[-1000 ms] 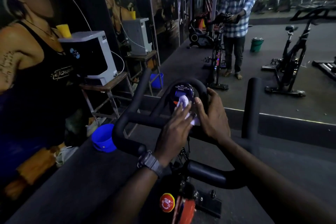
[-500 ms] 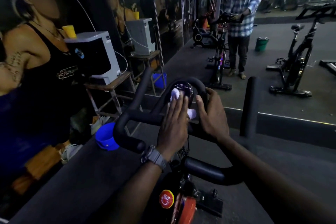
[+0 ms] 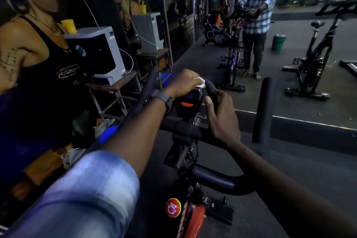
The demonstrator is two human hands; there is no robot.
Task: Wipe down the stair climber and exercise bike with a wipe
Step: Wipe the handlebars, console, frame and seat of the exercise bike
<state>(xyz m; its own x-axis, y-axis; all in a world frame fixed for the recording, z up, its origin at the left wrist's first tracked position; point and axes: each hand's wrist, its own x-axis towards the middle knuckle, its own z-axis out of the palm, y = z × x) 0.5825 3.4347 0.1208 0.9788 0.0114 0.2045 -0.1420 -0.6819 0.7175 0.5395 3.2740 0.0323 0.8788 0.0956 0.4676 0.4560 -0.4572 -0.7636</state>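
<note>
I stand at a black exercise bike [image 3: 212,177] with looped handlebars and a small console [image 3: 188,102] at the front. My left hand [image 3: 182,83] holds a white wipe [image 3: 201,81] against the top of the front handlebar loop, just above the console. Only a corner of the wipe shows past my fingers. My right hand [image 3: 222,114] grips the right side of that loop beside the console. A red round knob [image 3: 173,207] sits on the bike's frame below.
A wall mirror ahead reflects a person in a checked shirt [image 3: 257,11], other bikes [image 3: 311,63] and a green bucket [image 3: 278,42]. At left a machine [image 3: 96,54] stands on a wooden stool, with a blue tub [image 3: 108,133] on the floor. An upright black handlebar post [image 3: 262,110] rises at right.
My left hand has moved the wipe up from the console's face to the top of the handlebar loop. The view has tilted and come closer. My right hand has kept its grip.
</note>
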